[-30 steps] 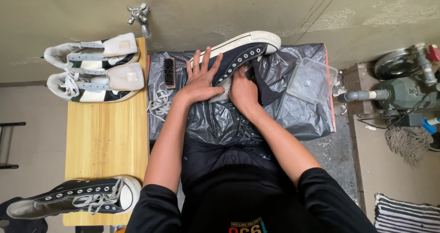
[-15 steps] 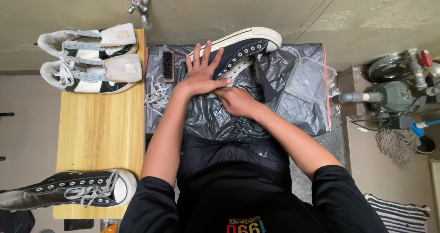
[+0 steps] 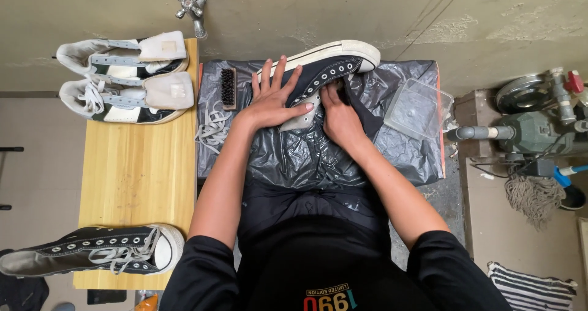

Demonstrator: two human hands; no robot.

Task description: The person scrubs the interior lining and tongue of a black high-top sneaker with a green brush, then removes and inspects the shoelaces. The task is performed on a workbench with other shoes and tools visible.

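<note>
Head view. I see my left hand (image 3: pixel 274 101) spread flat, fingers wide apart, palm pressing down on the black high-top sneaker (image 3: pixel 324 72) at upper centre of the frame; it grips nothing, only pins the shoe. The sneaker lies on its side on a black plastic sheet (image 3: pixel 392 146), white toe cap pointing to the upper right and touching the wall edge. My right hand (image 3: pixel 340 118) sits just right of the left, fingers curled against the shoe's open tongue area and a dark cloth (image 3: pixel 367 115); I cannot tell whether it actually pinches the cloth.

Just left of the left hand, a small brush (image 3: pixel 228 88) lies bristles up, with loose grey laces (image 3: pixel 212 127) below it. A clear plastic tub (image 3: pixel 418 108) stands at the sheet's right edge.

On the wooden table (image 3: pixel 138 182) at left: a white pair of shoes (image 3: pixel 125 78) at upper left, another black high-top (image 3: pixel 92 257) at lower left.
</note>
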